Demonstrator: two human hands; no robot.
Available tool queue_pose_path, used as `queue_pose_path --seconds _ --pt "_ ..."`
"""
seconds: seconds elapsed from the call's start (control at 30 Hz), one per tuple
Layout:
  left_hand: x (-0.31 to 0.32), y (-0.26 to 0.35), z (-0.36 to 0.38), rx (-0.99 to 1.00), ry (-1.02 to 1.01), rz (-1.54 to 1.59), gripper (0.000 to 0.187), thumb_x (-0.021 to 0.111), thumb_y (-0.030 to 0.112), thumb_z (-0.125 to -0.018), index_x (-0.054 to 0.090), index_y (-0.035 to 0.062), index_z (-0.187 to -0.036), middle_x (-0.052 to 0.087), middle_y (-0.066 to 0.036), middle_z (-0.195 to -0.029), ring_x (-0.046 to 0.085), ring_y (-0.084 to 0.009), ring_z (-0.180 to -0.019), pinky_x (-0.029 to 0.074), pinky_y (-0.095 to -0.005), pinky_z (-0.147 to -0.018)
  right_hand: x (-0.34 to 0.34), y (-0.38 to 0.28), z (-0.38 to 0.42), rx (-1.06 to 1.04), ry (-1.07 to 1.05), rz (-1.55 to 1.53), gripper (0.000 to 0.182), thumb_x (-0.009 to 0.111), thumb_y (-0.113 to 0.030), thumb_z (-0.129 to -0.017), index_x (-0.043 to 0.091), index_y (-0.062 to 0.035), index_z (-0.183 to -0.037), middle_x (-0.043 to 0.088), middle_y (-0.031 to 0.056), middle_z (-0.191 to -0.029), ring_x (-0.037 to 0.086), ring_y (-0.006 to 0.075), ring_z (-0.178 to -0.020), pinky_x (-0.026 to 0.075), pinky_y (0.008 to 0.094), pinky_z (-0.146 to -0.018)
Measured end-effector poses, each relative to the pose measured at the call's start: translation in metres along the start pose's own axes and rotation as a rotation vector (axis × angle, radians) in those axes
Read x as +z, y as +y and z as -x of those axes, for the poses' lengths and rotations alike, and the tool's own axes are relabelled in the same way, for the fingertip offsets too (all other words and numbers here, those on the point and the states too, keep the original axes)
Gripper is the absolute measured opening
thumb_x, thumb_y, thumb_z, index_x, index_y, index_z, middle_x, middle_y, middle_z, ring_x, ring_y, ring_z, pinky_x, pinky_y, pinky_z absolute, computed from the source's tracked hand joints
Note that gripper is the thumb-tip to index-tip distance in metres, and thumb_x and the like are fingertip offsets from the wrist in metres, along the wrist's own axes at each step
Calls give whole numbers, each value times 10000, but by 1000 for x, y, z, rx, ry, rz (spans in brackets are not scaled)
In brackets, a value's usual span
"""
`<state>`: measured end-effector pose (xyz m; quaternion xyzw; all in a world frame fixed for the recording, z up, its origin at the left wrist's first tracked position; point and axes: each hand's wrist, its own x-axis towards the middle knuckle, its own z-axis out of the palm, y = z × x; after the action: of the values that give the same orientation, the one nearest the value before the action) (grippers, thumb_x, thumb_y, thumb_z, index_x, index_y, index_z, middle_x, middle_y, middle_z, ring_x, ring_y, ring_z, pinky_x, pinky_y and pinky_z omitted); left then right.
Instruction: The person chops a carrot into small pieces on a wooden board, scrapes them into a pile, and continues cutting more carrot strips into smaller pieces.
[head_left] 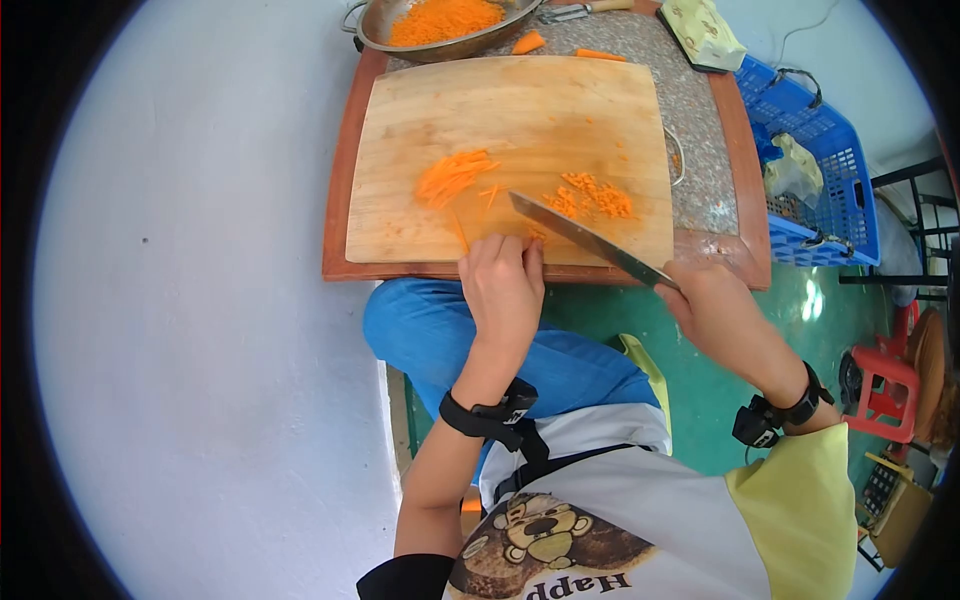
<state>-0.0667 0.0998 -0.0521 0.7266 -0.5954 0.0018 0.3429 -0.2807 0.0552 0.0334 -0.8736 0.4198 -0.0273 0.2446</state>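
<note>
A wooden cutting board (520,110) lies on a small table with a speckled top. My right hand (715,305) grips a knife (590,240), whose blade slants across the board's near edge. My left hand (503,285) is curled at the board's front edge, fingertips pressing a small bit of carrot right beside the blade. Carrot strips (452,177) lie in a pile mid-board, and diced carrot pieces (592,196) lie to the right of the blade tip.
A metal bowl (372,30) of shredded carrot stands beyond the board, with a peeler (570,11) and carrot chunks (528,43) next to it. A blue plastic crate (825,150) sits right of the table; a red stool (885,385) stands lower right.
</note>
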Motion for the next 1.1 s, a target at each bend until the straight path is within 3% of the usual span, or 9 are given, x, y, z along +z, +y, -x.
queue_pose_path --seconds 0.17,0.57,0.73,1.1 --pt "1 -1 1 8 -8 -14 85 674 95 -768 627 37 -727 550 -93 -690 537 -277 -717 379 -386 -650 2 9 6 26 102 -12 131 564 -128 -871 547 -8 -822 588 223 -663 589 420 -662 459 506 -590" --pt "-7 -1 -5 -14 -36 -68 107 641 102 -822 640 7 -771 581 -126 -702 572 -292 -697 425 -389 -643 -12 -3 12 126 43 -96 117 568 -123 -868 579 -7 -854 582 244 -664 581 431 -650 456 502 -588" --pt "-4 -9 -7 -159 -41 205 122 656 104 -810 652 -16 -831 636 -146 -749 616 -294 -660 490 -365 -619 -12 -3 15 108 64 -107 109 573 -119 -864 581 -11 -864 585 240 -666 582 431 -649 460 501 -588" --pt "-6 -3 4 -37 18 89 102 693 80 -755 693 -4 -814 610 -143 -731 591 -308 -691 467 -381 -635 -4 -3 14 49 37 -89 131 587 -138 -858 553 -19 -817 577 231 -640 574 431 -628 453 502 -564"
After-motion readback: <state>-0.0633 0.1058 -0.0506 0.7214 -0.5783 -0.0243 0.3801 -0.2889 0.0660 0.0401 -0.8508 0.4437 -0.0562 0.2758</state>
